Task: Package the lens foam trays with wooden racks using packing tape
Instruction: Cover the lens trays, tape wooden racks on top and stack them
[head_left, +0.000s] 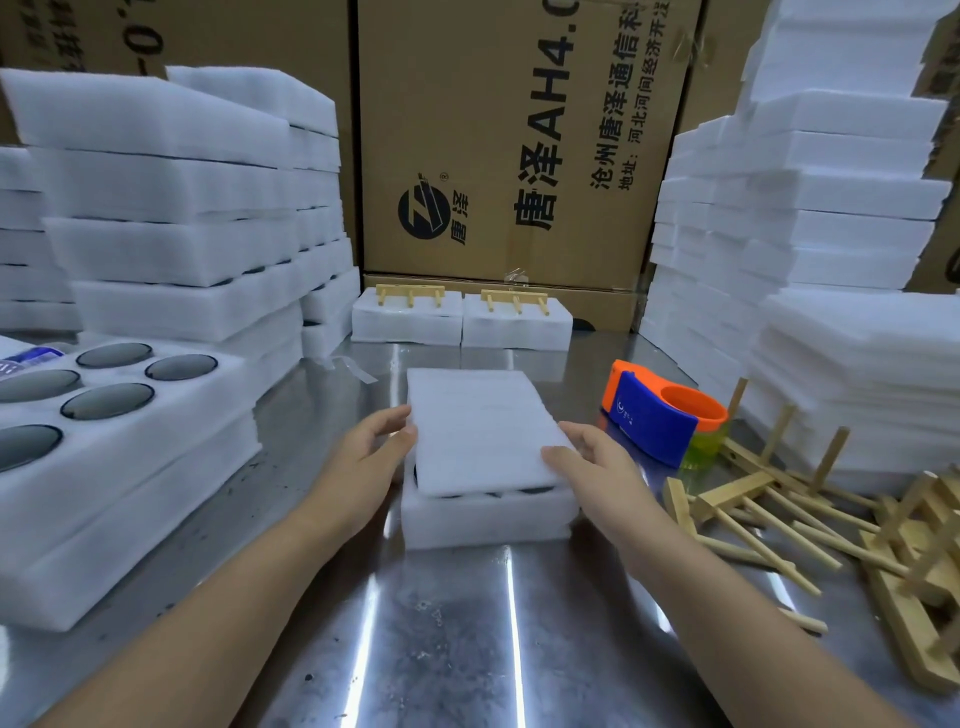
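Observation:
A white foam lid sheet (480, 423) lies on a small foam lens tray (488, 517) in the middle of the steel table (441, 639); dark lenses peek out under the sheet's near edge. My left hand (371, 457) grips the sheet's left edge, thumb on top. My right hand (597, 467) grips its near right corner, thumb on top. An orange-and-blue tape dispenser (660, 410) stands just right of the tray. Loose wooden racks (810, 519) lie in a heap at the right.
Two packed foam trays with wooden racks on top (408, 317) (517, 322) sit at the back. An open tray of dark lenses (114, 410) is at the left, under tall foam stacks (171, 208). More foam stacks (841, 260) rise at the right. Cardboard boxes (519, 130) stand behind.

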